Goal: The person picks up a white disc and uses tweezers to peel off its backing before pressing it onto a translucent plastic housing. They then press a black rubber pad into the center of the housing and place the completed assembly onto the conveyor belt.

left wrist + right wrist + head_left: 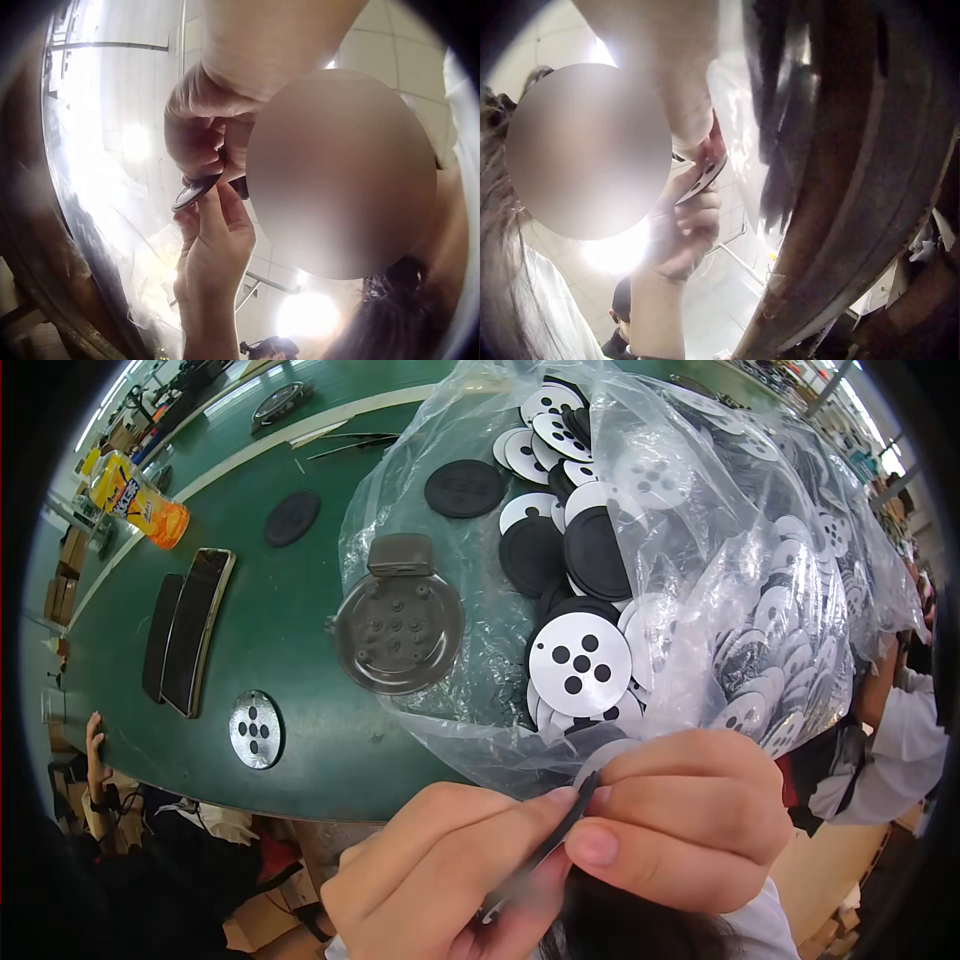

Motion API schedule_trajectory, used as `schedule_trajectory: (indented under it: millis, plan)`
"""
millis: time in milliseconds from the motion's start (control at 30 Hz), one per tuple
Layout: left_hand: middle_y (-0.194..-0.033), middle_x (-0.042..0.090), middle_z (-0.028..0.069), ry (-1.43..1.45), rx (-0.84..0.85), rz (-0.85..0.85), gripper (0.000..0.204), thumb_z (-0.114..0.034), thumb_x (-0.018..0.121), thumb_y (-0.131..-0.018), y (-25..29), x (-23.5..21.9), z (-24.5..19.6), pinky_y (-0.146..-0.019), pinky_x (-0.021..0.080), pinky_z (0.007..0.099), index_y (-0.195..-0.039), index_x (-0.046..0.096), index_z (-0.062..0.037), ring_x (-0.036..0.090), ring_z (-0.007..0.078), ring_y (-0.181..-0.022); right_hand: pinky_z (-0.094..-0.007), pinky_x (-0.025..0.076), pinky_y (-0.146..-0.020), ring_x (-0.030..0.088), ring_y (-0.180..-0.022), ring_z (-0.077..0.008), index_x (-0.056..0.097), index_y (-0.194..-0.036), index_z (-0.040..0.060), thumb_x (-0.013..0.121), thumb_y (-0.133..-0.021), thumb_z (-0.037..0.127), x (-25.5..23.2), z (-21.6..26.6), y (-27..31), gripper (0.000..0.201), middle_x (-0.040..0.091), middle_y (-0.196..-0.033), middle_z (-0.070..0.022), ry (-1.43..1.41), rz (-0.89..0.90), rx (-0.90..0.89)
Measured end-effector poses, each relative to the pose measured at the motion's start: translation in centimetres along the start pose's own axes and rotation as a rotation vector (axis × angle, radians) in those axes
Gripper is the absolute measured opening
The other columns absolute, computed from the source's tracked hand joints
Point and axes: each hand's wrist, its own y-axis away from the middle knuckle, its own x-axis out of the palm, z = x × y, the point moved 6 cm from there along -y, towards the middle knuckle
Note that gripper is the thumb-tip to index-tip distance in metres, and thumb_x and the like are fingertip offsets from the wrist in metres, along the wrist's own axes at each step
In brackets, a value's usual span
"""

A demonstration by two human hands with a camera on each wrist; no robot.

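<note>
Close to the camera, at the table's front edge, both hands hold one thin round pad (572, 822), seen nearly edge-on in the head view. My left hand (440, 865) pinches its lower left side between thumb and fingers. The right hand (690, 815) grips the upper edge, thumb in front and fingers curled behind. A pale, film-like edge (600, 755) shows just above the fingertips. In the right wrist view the pad (703, 182) shows a white face with black dots; the left wrist view shows its dark rim (196, 192). Fingers hide much of it.
A clear plastic bag (690, 550) full of black and white dotted pads lies open beyond the hands. On it rests a grey round plastic part (400, 635). Loose pads (256, 730), two phone-like slabs (198, 635), an orange bottle (140, 500) and tweezers (350, 445) lie leftward on the green table.
</note>
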Motion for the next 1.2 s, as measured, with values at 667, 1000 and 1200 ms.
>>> schedule_trajectory:
  millis: [667,1000,1200]
  plan:
    - [-0.067,0.059,0.0078,-0.212,-0.311,-0.054,0.037,0.005,0.071,-0.049,-0.7,0.3,-1.2,-0.047,0.048,0.0234,-0.085,0.067,-0.0018,0.060,0.0171,-0.053,-0.0289,0.051,-0.047,0.055,-0.052,-0.0218,0.056,-0.085,-0.0029,0.068,-0.064,-0.001,-0.1,-0.4,-0.2,0.024,0.055,-0.074,-0.0146,-0.144,0.051,0.084]
    - [-0.072,0.059,0.0123,-0.224,-0.039,0.065,0.032,0.010,0.064,-0.058,-0.8,0.0,-1.1,-0.054,0.047,0.0260,-0.089,0.062,0.0038,0.058,0.0225,-0.058,-0.0286,0.051,-0.047,0.056,-0.051,-0.0225,0.056,-0.085,-0.0024,0.069,-0.062,-0.001,0.1,-0.7,-0.2,0.027,0.055,-0.074,-0.0143,-0.156,0.045,0.111]
    - [-0.069,0.059,0.0082,-0.190,-0.304,-0.061,0.039,0.005,0.071,-0.050,-0.7,0.3,-1.2,-0.049,0.048,0.0241,-0.088,0.067,-0.0020,0.060,0.0178,-0.054,-0.0285,0.051,-0.046,0.056,-0.051,-0.0226,0.056,-0.085,-0.0030,0.069,-0.061,-0.001,0.1,-0.6,-0.1,0.028,0.056,-0.073,-0.0145,-0.150,0.015,0.067]
